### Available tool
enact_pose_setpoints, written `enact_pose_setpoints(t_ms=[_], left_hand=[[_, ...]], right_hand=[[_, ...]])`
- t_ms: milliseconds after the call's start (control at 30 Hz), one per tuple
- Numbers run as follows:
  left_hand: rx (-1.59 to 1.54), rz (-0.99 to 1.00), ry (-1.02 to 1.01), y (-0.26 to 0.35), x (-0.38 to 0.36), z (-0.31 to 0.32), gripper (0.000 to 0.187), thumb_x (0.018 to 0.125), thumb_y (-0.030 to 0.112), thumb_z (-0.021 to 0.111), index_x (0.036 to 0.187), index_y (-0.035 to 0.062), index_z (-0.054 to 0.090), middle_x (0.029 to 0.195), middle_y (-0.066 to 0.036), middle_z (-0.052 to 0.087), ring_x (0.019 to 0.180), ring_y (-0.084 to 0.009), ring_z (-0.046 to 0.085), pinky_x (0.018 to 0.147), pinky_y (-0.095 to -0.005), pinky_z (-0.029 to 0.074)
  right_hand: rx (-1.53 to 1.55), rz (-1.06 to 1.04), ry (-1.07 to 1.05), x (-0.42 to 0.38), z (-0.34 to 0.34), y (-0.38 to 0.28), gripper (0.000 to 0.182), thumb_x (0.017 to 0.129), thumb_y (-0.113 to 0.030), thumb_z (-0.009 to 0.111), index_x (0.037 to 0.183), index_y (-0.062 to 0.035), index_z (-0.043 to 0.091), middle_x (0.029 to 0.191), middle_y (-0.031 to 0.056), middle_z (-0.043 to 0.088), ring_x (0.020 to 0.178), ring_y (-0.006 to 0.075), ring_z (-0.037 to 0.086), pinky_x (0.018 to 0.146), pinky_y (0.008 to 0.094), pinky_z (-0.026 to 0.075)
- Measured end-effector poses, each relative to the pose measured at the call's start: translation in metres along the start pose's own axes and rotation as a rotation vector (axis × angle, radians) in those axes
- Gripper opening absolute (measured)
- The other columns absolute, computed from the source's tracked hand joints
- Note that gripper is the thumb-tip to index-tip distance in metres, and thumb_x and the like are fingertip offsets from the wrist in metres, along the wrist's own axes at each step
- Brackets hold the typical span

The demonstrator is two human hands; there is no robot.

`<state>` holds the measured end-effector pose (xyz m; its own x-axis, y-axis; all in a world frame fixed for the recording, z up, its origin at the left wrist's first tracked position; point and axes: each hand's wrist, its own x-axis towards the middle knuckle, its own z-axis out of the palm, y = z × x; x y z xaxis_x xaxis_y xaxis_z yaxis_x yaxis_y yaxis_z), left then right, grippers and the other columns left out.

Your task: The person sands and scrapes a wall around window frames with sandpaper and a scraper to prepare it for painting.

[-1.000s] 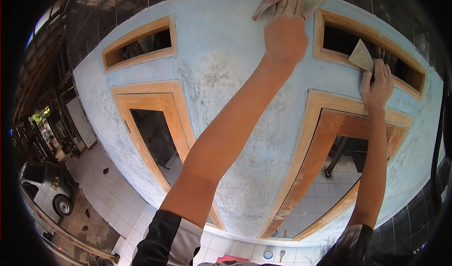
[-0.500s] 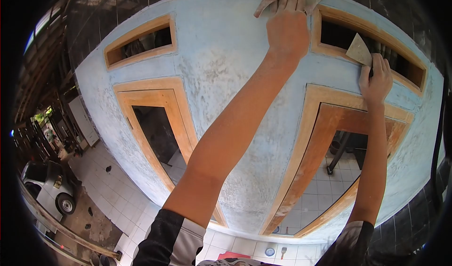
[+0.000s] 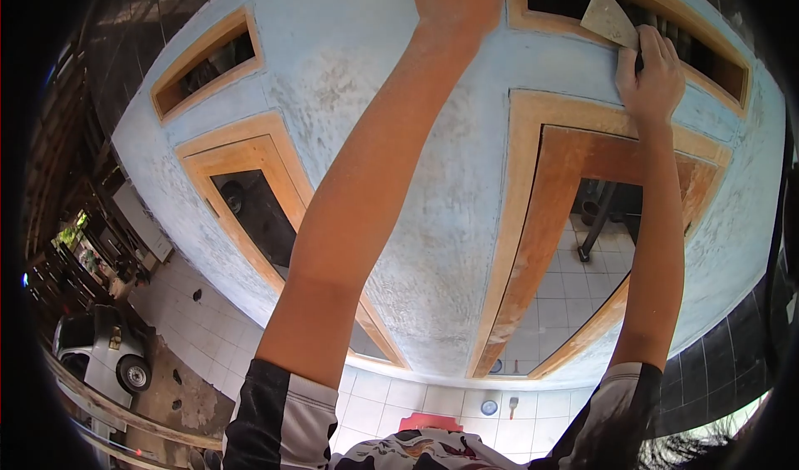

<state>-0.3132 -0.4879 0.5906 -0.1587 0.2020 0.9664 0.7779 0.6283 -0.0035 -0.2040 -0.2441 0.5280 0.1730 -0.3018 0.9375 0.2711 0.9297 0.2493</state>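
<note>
My left hand (image 3: 456, 0) is raised against the pale blue wall (image 3: 333, 79), its fingers cut off by the top of the head view. A tiny corner of a brownish sheet, which looks like sandpaper, peeks out beside it; the rest is out of frame. A putty knife (image 3: 609, 20) with a worn, triangular blade is in my right hand (image 3: 652, 83), whose fingers are closed round the handle. That hand rests near the lower edge of the right wooden vent frame (image 3: 549, 22), with the blade pointing up in front of the opening.
Below the right vent is a wooden window frame (image 3: 528, 179) with glass; another window frame (image 3: 287, 149) stands to the left. On the white floor tiles lie a brush (image 3: 513, 407), a round blue-rimmed item (image 3: 489, 407) and a red object (image 3: 430, 422). A car (image 3: 104, 349) is parked at far left.
The view has tilted down, so wall and frames sit higher. My left hand has shifted up and left in view, and its fingers have left the frame. The putty knife stays in my right hand.
</note>
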Motion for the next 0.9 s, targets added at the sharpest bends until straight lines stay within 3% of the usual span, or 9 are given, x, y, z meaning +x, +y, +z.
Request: enact_pose_setpoints(t_ms=[67, 133, 367, 433, 533, 600, 667, 867, 900], left_hand=[[0.054, 0.137, 0.290, -0.011, -0.027, 0.023, 0.019, 0.085, 0.004, 0.061, 0.069, 0.0012, 0.072, 0.069, -0.019, 0.069, 0.064, -0.0388, 0.069, 0.060, -0.0472, 0.057], [-0.094, 0.196, 0.305, -0.007, -0.095, 0.028, 0.060, 0.084, -0.005, 0.061, 0.144, -0.0023, 0.054, 0.151, -0.018, 0.053, 0.140, -0.0333, 0.051, 0.109, -0.0448, 0.047], [-0.148, 0.151, 0.174, -0.007, -0.073, 0.016, 0.047, 0.085, -0.004, 0.060, 0.132, 0.0001, 0.062, 0.137, -0.018, 0.062, 0.130, -0.0291, 0.059, 0.100, -0.0425, 0.053], [0.036, -0.169, -0.477, 0.014, -0.004, -0.024, 0.041, 0.086, -0.003, 0.060, 0.126, 0.0011, 0.065, 0.129, -0.017, 0.066, 0.126, -0.0274, 0.062, 0.097, -0.0429, 0.053], [-0.043, 0.033, 0.007, 0.003, 0.002, -0.002, 0.022, 0.086, 0.002, 0.058, 0.098, -0.0034, 0.075, 0.101, -0.027, 0.072, 0.093, -0.0407, 0.072, 0.079, -0.0454, 0.059], [-0.119, -0.012, -0.130, 0.002, -0.051, -0.002, 0.043, 0.087, -0.001, 0.062, 0.130, 0.0012, 0.065, 0.134, -0.017, 0.065, 0.128, -0.0277, 0.060, 0.102, -0.0430, 0.051], [-0.034, 0.215, 0.357, -0.006, -0.118, 0.029, 0.045, 0.087, 0.000, 0.062, 0.131, 0.0015, 0.065, 0.139, -0.015, 0.063, 0.132, -0.0285, 0.058, 0.104, -0.0418, 0.051], [-0.095, 0.213, 0.344, -0.015, -0.087, 0.017, 0.049, 0.087, 0.000, 0.063, 0.136, 0.0017, 0.063, 0.142, -0.012, 0.062, 0.133, -0.0294, 0.057, 0.105, -0.0385, 0.051], [-0.059, 0.098, 0.109, -0.011, -0.059, -0.003, 0.051, 0.087, 0.000, 0.063, 0.138, 0.0017, 0.062, 0.142, -0.012, 0.062, 0.133, -0.0294, 0.058, 0.105, -0.0388, 0.050]], right_hand=[[-0.011, -0.007, 0.043, -0.001, 0.001, 0.002, 0.022, 0.087, -0.021, 0.061, 0.104, -0.0072, 0.067, 0.095, 0.0061, 0.070, 0.087, 0.0292, 0.066, 0.073, 0.0411, 0.054], [0.001, -0.025, 0.019, -0.002, 0.001, 0.005, 0.027, 0.087, -0.019, 0.062, 0.108, -0.0036, 0.068, 0.099, 0.0115, 0.071, 0.087, 0.0332, 0.067, 0.074, 0.0426, 0.055], [-0.022, -0.017, 0.025, -0.001, 0.001, 0.002, 0.024, 0.087, -0.022, 0.062, 0.104, -0.0065, 0.068, 0.096, 0.0064, 0.071, 0.086, 0.0289, 0.066, 0.073, 0.0413, 0.054], [-0.009, -0.006, 0.019, -0.001, 0.003, 0.003, 0.024, 0.087, -0.022, 0.062, 0.104, -0.0059, 0.068, 0.096, 0.0066, 0.071, 0.086, 0.0290, 0.066, 0.072, 0.0415, 0.055], [-0.012, -0.035, 0.026, -0.002, 0.002, 0.005, 0.024, 0.087, -0.021, 0.061, 0.103, -0.0047, 0.068, 0.097, 0.0068, 0.071, 0.085, 0.0292, 0.066, 0.072, 0.0416, 0.055], [-0.011, -0.045, 0.024, 0.000, 0.002, 0.005, 0.023, 0.086, -0.020, 0.062, 0.102, -0.0043, 0.068, 0.096, 0.0073, 0.071, 0.084, 0.0294, 0.066, 0.072, 0.0418, 0.055], [-0.009, -0.032, 0.005, 0.001, 0.000, 0.003, 0.023, 0.086, -0.020, 0.062, 0.102, -0.0042, 0.068, 0.097, 0.0077, 0.071, 0.084, 0.0299, 0.066, 0.072, 0.0419, 0.055], [-0.013, -0.011, -0.001, 0.002, -0.002, -0.001, 0.025, 0.085, -0.019, 0.061, 0.104, -0.0043, 0.066, 0.099, 0.0085, 0.070, 0.088, 0.0316, 0.065, 0.076, 0.0425, 0.054], [-0.003, -0.002, -0.024, 0.001, -0.002, -0.001, 0.024, 0.084, -0.018, 0.061, 0.104, -0.0044, 0.066, 0.099, 0.0085, 0.069, 0.087, 0.0318, 0.064, 0.076, 0.0426, 0.054]])
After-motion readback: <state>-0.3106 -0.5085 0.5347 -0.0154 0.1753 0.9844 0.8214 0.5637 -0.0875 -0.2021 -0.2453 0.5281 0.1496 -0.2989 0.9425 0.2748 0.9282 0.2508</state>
